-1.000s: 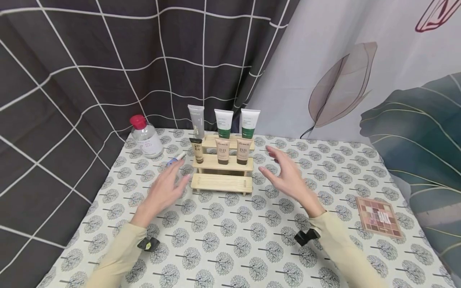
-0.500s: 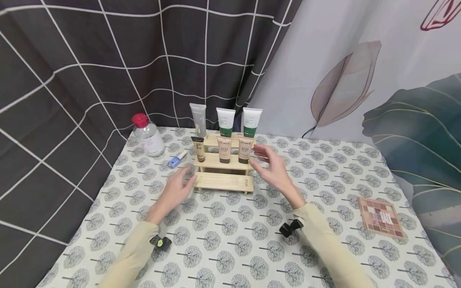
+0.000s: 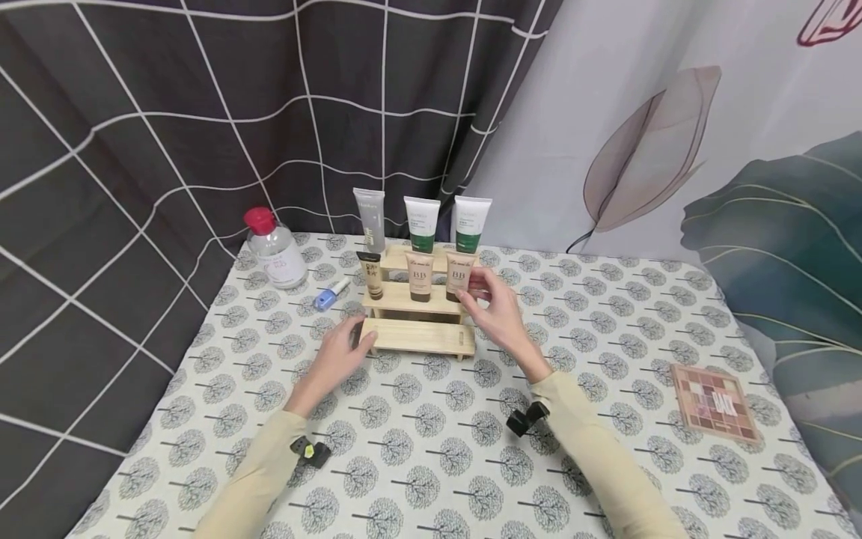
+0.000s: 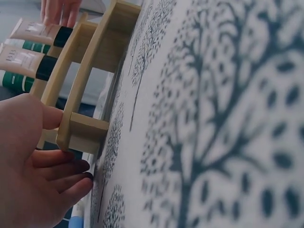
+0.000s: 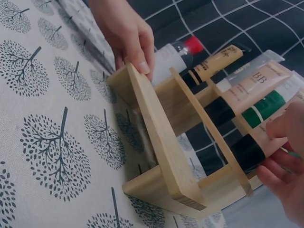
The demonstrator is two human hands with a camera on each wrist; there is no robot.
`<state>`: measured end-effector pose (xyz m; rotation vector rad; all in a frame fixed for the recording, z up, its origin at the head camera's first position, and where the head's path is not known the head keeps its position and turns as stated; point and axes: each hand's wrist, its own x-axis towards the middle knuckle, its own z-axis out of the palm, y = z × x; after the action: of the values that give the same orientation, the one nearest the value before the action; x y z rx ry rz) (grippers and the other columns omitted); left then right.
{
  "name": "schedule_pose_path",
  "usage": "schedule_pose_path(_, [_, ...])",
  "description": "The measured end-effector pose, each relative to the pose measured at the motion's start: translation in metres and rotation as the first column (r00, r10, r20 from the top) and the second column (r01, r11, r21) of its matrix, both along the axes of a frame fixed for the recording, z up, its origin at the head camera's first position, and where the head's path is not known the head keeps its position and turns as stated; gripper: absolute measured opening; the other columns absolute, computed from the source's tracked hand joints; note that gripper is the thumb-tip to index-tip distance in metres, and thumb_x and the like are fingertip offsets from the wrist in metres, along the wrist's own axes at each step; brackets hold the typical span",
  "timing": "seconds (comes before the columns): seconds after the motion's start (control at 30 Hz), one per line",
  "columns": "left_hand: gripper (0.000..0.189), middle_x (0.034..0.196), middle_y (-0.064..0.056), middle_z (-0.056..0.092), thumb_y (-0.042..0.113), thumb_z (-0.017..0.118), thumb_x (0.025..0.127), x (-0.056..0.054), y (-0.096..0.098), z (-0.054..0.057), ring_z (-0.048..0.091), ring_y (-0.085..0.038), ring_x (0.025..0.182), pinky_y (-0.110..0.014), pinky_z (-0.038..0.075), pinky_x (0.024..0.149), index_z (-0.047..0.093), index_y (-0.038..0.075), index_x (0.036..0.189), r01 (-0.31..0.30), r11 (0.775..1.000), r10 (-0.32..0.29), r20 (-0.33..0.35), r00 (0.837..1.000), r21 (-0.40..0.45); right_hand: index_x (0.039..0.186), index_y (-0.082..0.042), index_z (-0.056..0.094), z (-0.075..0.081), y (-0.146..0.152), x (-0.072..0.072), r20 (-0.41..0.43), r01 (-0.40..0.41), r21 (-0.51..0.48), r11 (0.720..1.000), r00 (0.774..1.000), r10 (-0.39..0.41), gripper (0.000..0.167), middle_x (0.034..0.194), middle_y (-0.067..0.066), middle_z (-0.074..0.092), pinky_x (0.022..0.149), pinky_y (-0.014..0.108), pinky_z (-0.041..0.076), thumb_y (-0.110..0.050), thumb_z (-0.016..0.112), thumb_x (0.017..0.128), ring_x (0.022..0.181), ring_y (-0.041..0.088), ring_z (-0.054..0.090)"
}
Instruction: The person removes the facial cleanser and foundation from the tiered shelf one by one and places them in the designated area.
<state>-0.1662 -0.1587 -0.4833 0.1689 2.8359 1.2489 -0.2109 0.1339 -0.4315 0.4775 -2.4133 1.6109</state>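
A three-step wooden display stand (image 3: 417,337) holds tubes on its upper two steps. My left hand (image 3: 333,361) grips the left end of its lowest step, thumb on top and fingers curled beside the end (image 4: 69,137). With thumb and fingers my right hand (image 3: 501,314) pinches the right-hand beige BB cream tube (image 3: 457,269) on the middle step. Beside that tube stand another BB cream tube (image 3: 420,277) and a gold tube with a black end (image 3: 373,275). On the top step are a grey tube (image 3: 370,221) and two white-and-green tubes (image 3: 422,224).
Left of the stand is a clear bottle with a red cap (image 3: 276,251). A small blue bottle with a white cap (image 3: 330,294) lies near it. An eyeshadow palette (image 3: 715,403) lies at the right on the tree-patterned tablecloth (image 3: 431,464). Curtains hang behind.
Both hands have moved in toward the stand. The left hand has taken hold of the lowest step's left end, and the right hand has closed on the right-hand BB cream tube.
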Motion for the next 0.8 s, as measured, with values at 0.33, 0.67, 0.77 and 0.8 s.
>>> schedule_pose_path(0.33, [0.063,0.148,-0.027,0.051,0.031,0.069,0.097,-0.001,0.002,-0.003,0.053,-0.040,0.136,-0.046,0.047,0.116,0.046,-0.001,0.147,-0.081,0.982,0.068,0.081,0.994,0.171,0.123,0.006,0.059,-0.003,-0.001,0.001,0.003,0.045,-0.035,0.998,0.999,-0.045,0.032,0.123,0.027,0.067,0.101,0.038,0.060,0.002,0.068,0.093,0.112,0.038,0.068])
schedule_pose_path(0.67, [0.062,0.147,-0.026,0.053,0.026,0.074,0.094,0.000,0.002,-0.007,0.056,-0.038,0.134,-0.039,0.051,0.113,0.050,0.000,0.145,-0.151,0.944,0.124,0.111,0.986,0.294,0.126,0.006,0.058,-0.002,0.014,0.007,0.053,0.086,-0.082,0.993,0.995,-0.082,0.034,0.123,0.026,0.066,0.104,0.034,0.058,0.000,0.067,0.094,0.112,0.035,0.067])
schedule_pose_path(0.77, [0.062,0.148,-0.026,0.051,0.024,0.073,0.094,0.001,0.003,-0.007,0.055,-0.038,0.135,-0.039,0.050,0.113,0.049,-0.001,0.145,-0.158,0.932,0.126,0.117,0.985,0.326,0.127,0.008,0.057,-0.002,0.019,0.009,0.051,0.098,-0.090,0.991,0.994,-0.093,0.035,0.123,0.028,0.066,0.101,0.026,0.059,0.001,0.067,0.094,0.112,0.037,0.067])
schedule_pose_path(0.8, [0.062,0.149,-0.026,0.051,0.024,0.074,0.094,0.001,0.003,-0.007,0.055,-0.038,0.135,-0.037,0.050,0.113,0.050,-0.001,0.145,-0.164,0.927,0.131,0.121,0.984,0.338,0.127,0.008,0.057,-0.002,0.021,0.010,0.055,0.100,-0.091,0.991,0.994,-0.095,0.035,0.123,0.028,0.066,0.100,0.023,0.058,0.000,0.067,0.094,0.112,0.037,0.067])
